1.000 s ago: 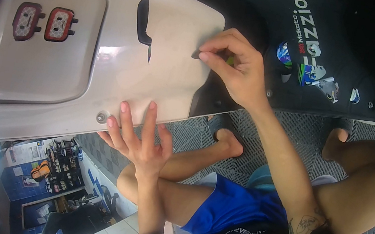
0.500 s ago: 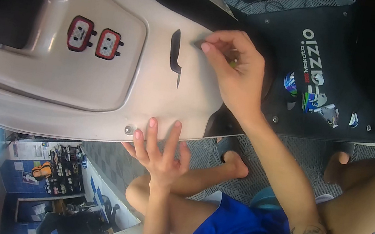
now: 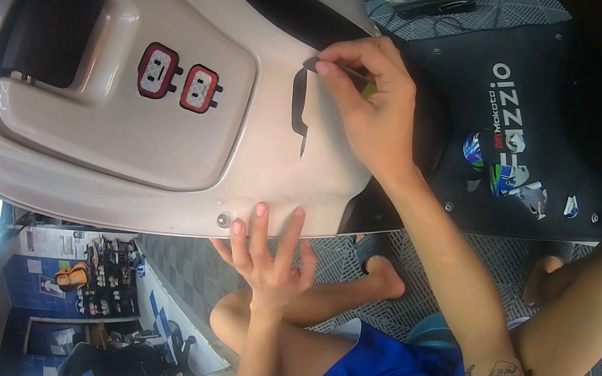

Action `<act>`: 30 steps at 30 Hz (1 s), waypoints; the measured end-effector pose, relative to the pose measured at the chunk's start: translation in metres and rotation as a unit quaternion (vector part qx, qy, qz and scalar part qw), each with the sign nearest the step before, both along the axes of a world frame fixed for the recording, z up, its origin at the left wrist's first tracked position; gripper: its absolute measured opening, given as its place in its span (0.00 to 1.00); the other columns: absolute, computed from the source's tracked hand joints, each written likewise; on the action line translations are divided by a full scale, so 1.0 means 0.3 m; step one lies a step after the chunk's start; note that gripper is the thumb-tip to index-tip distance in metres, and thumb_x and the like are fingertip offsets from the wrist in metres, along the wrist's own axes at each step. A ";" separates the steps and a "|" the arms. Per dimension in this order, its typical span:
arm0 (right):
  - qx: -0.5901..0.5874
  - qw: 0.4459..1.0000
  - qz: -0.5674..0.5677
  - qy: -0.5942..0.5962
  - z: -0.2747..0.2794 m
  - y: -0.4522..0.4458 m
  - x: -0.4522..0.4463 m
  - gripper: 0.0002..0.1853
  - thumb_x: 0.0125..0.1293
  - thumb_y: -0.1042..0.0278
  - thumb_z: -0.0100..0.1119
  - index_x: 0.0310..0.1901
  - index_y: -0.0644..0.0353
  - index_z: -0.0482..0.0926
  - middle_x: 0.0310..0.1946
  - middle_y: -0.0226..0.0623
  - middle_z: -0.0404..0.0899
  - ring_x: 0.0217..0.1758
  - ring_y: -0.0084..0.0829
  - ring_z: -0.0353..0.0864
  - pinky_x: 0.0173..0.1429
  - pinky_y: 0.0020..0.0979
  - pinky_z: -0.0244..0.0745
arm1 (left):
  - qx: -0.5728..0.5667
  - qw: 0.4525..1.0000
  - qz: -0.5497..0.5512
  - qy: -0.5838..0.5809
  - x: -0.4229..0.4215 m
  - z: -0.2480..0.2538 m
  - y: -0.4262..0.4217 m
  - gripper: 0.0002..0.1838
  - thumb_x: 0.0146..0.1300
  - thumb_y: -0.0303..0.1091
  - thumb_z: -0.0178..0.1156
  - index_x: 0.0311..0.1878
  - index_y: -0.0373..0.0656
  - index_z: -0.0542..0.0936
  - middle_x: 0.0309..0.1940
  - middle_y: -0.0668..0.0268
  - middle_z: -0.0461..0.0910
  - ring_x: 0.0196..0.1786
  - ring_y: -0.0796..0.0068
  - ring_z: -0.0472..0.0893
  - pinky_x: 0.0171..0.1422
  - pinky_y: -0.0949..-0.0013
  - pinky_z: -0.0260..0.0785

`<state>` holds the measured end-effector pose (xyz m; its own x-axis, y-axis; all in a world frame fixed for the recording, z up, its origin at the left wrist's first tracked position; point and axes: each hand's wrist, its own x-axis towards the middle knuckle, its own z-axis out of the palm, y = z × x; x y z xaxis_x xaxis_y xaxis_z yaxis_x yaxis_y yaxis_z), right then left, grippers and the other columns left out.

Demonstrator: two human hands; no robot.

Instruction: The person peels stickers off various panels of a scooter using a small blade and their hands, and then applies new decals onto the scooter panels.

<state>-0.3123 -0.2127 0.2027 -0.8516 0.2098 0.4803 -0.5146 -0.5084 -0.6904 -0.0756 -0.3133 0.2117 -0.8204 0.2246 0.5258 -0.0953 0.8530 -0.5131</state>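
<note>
View from the head camera, one frame. The right hand (image 3: 388, 119) is nearly closed: thumb and index fingertip pinch a small dark piece (image 3: 311, 64) at the upper end of the black decal (image 3: 300, 100). I read the fine pinch as suited to so thin a piece. It appears to meet the decal, though the fingertips hide part of it and I cannot be sure they join. Something yellow-green (image 3: 369, 89) shows within the curl of the same hand; I cannot tell what it is.

The left hand (image 3: 274, 279) is open, fingers spread, their tips against the lower edge of the cream body panel (image 3: 329, 161), beside a screw (image 3: 223, 220). It grips nothing that I can see; I judge the spread to be for steadying.

The decal lies on the panel between the two red-bordered reflective stickers (image 3: 157, 71) and the right hand. Colourful scraps (image 3: 530, 198) lie on the black Fazzio mat (image 3: 462, 80), within reach of the right arm.
</note>
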 end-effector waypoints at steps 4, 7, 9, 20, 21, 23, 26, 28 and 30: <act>0.048 0.997 -0.024 0.048 -0.008 0.019 -0.035 0.06 0.59 0.76 0.71 0.39 0.59 0.88 0.34 0.33 0.81 0.43 0.34 0.79 0.53 0.34 0.72 | -0.006 1.000 -0.001 -0.002 0.001 0.003 -0.002 0.23 0.58 0.42 0.64 0.58 0.57 0.89 0.77 0.54 0.67 0.84 0.46 0.49 0.86 0.33 0.33; 0.063 0.995 -0.011 0.071 -0.007 0.037 -0.056 0.06 0.59 0.76 0.71 0.38 0.59 0.88 0.33 0.33 0.81 0.43 0.34 0.78 0.53 0.34 0.71 | -0.005 1.000 -0.002 0.000 0.001 0.001 -0.002 0.23 0.58 0.42 0.64 0.58 0.58 0.89 0.77 0.54 0.67 0.84 0.46 0.49 0.86 0.32 0.34; 0.066 0.995 0.003 0.080 -0.005 0.043 -0.066 0.06 0.59 0.76 0.71 0.38 0.59 0.88 0.33 0.33 0.82 0.43 0.33 0.78 0.53 0.34 0.71 | -0.006 1.000 -0.003 0.001 0.001 -0.001 -0.006 0.23 0.57 0.42 0.64 0.58 0.58 0.89 0.77 0.54 0.68 0.84 0.46 0.49 0.86 0.32 0.34; 0.048 0.996 0.026 0.076 -0.003 0.035 -0.070 0.06 0.59 0.78 0.72 0.38 0.60 0.88 0.33 0.32 0.82 0.43 0.31 0.79 0.53 0.31 0.72 | -0.003 1.000 -0.005 0.009 0.001 -0.008 -0.015 0.23 0.57 0.43 0.64 0.57 0.60 0.90 0.76 0.56 0.70 0.84 0.48 0.50 0.86 0.34 0.32; 0.048 0.996 0.028 0.076 -0.003 0.035 -0.070 0.06 0.59 0.78 0.72 0.39 0.60 0.88 0.33 0.32 0.83 0.43 0.31 0.79 0.53 0.31 0.72 | 0.001 1.000 -0.003 0.015 0.000 -0.013 -0.016 0.23 0.57 0.44 0.63 0.56 0.62 0.90 0.75 0.58 0.71 0.84 0.50 0.51 0.87 0.34 0.31; 0.046 0.995 0.031 0.078 -0.003 0.036 -0.070 0.06 0.59 0.78 0.72 0.39 0.60 0.88 0.34 0.32 0.83 0.44 0.30 0.79 0.53 0.31 0.72 | 0.001 1.000 -0.003 0.015 0.001 -0.013 -0.018 0.23 0.57 0.44 0.63 0.56 0.62 0.90 0.75 0.58 0.71 0.84 0.50 0.51 0.87 0.35 0.30; 0.033 0.996 0.042 0.073 -0.005 0.029 -0.074 0.07 0.60 0.77 0.72 0.40 0.59 0.89 0.34 0.32 0.84 0.44 0.30 0.79 0.54 0.31 0.71 | -0.008 1.000 -0.008 0.003 0.004 -0.005 -0.019 0.23 0.57 0.43 0.64 0.57 0.59 0.90 0.76 0.53 0.69 0.84 0.45 0.50 0.86 0.34 0.30; 0.033 0.996 0.042 0.073 -0.008 0.025 -0.073 0.07 0.59 0.77 0.73 0.40 0.59 0.90 0.35 0.32 0.84 0.45 0.29 0.79 0.55 0.31 0.71 | -0.010 1.000 -0.010 0.004 0.002 -0.005 -0.020 0.23 0.57 0.44 0.63 0.57 0.59 0.90 0.76 0.53 0.69 0.84 0.45 0.50 0.86 0.34 0.30; 0.024 0.996 0.050 0.073 -0.012 0.022 -0.075 0.07 0.59 0.76 0.73 0.40 0.59 0.90 0.35 0.32 0.84 0.46 0.30 0.79 0.56 0.31 0.70 | -0.010 1.000 -0.009 0.005 0.001 -0.006 -0.020 0.23 0.57 0.44 0.63 0.57 0.58 0.90 0.76 0.52 0.69 0.84 0.45 0.49 0.87 0.35 0.29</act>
